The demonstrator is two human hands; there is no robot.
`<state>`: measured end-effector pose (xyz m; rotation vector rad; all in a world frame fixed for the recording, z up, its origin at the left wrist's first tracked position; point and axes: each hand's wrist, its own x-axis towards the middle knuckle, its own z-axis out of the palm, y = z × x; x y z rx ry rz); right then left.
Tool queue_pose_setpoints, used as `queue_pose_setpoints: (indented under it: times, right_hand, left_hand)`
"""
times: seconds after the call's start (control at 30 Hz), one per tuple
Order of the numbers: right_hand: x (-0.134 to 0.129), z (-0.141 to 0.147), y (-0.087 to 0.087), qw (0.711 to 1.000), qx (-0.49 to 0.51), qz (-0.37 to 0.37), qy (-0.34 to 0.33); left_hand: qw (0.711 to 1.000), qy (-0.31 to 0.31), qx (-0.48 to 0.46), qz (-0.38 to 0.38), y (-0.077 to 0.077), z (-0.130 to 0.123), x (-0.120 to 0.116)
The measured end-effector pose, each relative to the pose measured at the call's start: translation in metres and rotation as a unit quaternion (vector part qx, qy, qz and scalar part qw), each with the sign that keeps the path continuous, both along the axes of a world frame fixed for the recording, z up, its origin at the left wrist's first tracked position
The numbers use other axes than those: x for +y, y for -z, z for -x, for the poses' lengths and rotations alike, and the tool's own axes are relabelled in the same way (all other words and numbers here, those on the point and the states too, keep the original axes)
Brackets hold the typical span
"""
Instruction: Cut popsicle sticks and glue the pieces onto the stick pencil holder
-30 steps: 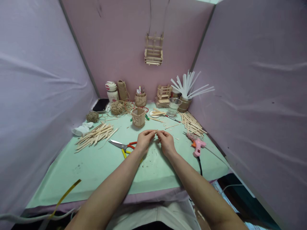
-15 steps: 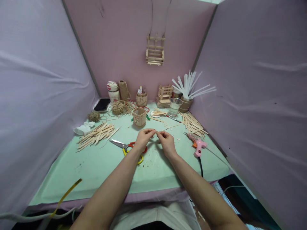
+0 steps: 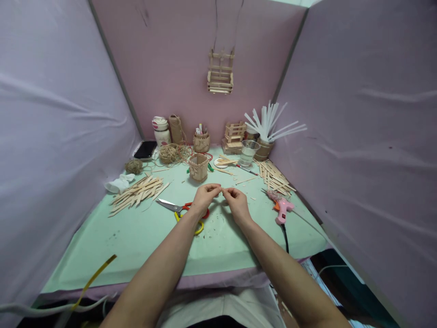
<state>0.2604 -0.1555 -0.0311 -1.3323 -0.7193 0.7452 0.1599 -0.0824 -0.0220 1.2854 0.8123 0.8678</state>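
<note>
My left hand (image 3: 206, 198) and my right hand (image 3: 237, 204) meet fingertip to fingertip over the middle of the table. Both are closed in a pinch; whatever lies between the fingers is too small to make out. Under my left wrist lie scissors with red handles (image 3: 174, 206), blades pointing left, and the yellow handles (image 3: 199, 228) of another tool, partly hidden by my forearm. Just beyond my hands stands a small wooden box (image 3: 198, 168) with an open top. A pink glue gun (image 3: 283, 209) rests on its side to the right of my right hand.
Wooden sticks lie in piles at left (image 3: 138, 192) and right (image 3: 275, 176). Along the back stand a white bottle (image 3: 161, 131), twine (image 3: 170, 153), a clear cup (image 3: 249, 152) and a pot of white glue sticks (image 3: 265, 148). A small wooden rack (image 3: 220, 81) hangs on the back wall.
</note>
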Motion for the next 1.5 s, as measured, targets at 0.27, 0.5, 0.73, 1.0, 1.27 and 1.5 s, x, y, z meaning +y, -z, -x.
queue_pose_setpoints:
  times: [0.27, 0.5, 0.73, 1.0, 1.27, 1.5]
  right_hand:
    - [-0.0004, -0.0001, -0.0021, 1.0, 0.012, 0.002, 0.012]
    - [0.0008, 0.0, -0.001, 1.0, 0.016, 0.006, 0.014]
    - [0.0017, -0.0005, 0.0012, 1.0, 0.007, 0.004, 0.008]
    - [0.0012, 0.0002, 0.0017, 1.0, -0.007, -0.004, 0.018]
    - [0.0013, -0.0006, 0.0016, 1.0, 0.004, -0.005, 0.022]
    - [0.0012, -0.0013, -0.0005, 0.999, 0.016, -0.004, 0.03]
  left_hand:
    - [1.0, -0.005, -0.014, -0.001, -0.0032, -0.0005, -0.0023]
    - [1.0, -0.002, -0.017, -0.004, -0.0023, -0.001, -0.0032]
    - [1.0, 0.003, -0.021, -0.005, -0.0025, -0.001, -0.0037]
    - [1.0, 0.005, -0.031, -0.001, -0.0021, -0.0016, -0.0043]
    - [0.998, -0.01, -0.049, 0.04, -0.0026, -0.0027, -0.0051]
    - [0.997, -0.018, -0.045, 0.052, -0.0006, -0.0022, -0.004]
